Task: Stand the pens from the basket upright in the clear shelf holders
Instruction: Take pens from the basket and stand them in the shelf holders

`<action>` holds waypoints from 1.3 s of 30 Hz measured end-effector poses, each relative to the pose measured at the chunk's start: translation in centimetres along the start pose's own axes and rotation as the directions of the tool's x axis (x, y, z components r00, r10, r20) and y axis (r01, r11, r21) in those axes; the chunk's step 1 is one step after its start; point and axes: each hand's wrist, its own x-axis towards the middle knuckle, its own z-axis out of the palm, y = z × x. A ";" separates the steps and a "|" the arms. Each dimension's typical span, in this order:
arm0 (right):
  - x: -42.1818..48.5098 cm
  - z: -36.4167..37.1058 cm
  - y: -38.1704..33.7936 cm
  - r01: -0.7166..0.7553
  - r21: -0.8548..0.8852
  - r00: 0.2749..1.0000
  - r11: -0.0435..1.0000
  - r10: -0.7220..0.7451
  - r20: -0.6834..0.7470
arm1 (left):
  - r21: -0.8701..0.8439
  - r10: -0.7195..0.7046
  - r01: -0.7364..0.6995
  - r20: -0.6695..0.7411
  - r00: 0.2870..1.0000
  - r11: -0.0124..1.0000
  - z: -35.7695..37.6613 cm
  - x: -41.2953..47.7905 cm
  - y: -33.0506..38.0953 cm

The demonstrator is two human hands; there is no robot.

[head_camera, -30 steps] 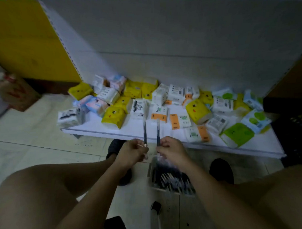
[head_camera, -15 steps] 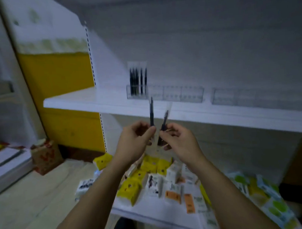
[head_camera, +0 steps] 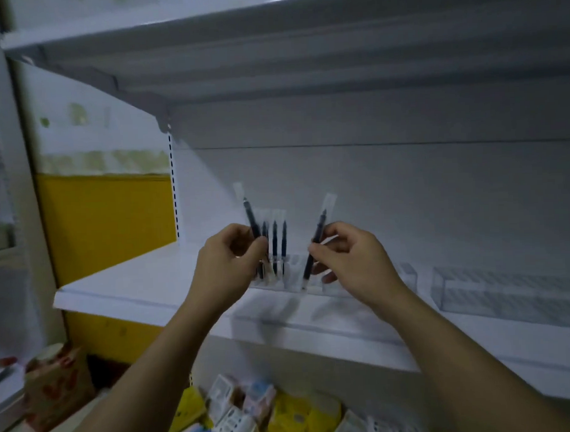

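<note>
over the white shelf (head_camera: 144, 285) we have a sleeved pen in each hand. our left hand (head_camera: 229, 266) pinches the left pen (head_camera: 252, 217) between thumb and curled fingers at about mid-barrel. its lower end is hidden behind the hand, just beside the three standing pens (head_camera: 274, 238) in the clear holder (head_camera: 294, 277). our right hand (head_camera: 353, 262) pinches the right pen (head_camera: 317, 239) with thumb and forefinger. it is tilted, and its lower end is at or just inside a compartment to the right of the filled ones; we cannot tell whether it has bottomed.

these pens look light, stiff and slim, and the plastic sleeve probably makes them slick. we judge a firm pinch at mid-barrel, above the holder's rim, best for steering the lower end in. the holder looks light too, so a sideways nudge could shift it or topple the standing pens.
</note>
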 end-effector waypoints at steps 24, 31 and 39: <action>11.7 3.4 6.2 0.038 -0.274 0.997 0.961 -0.017 0.078 | 0.545 0.114 -0.203 0.194 0.974 0.813 4.0 9.8 -3.5; 10.9 4.0 6.8 0.056 -0.322 0.990 0.945 -0.011 0.142 | 0.743 0.051 -0.215 0.237 0.970 0.634 5.3 9.4 -3.7; 10.8 4.0 6.2 0.092 -0.379 0.979 0.921 -0.015 0.203 | 0.787 -0.081 -0.135 0.229 0.970 0.602 6.1 10.2 -3.2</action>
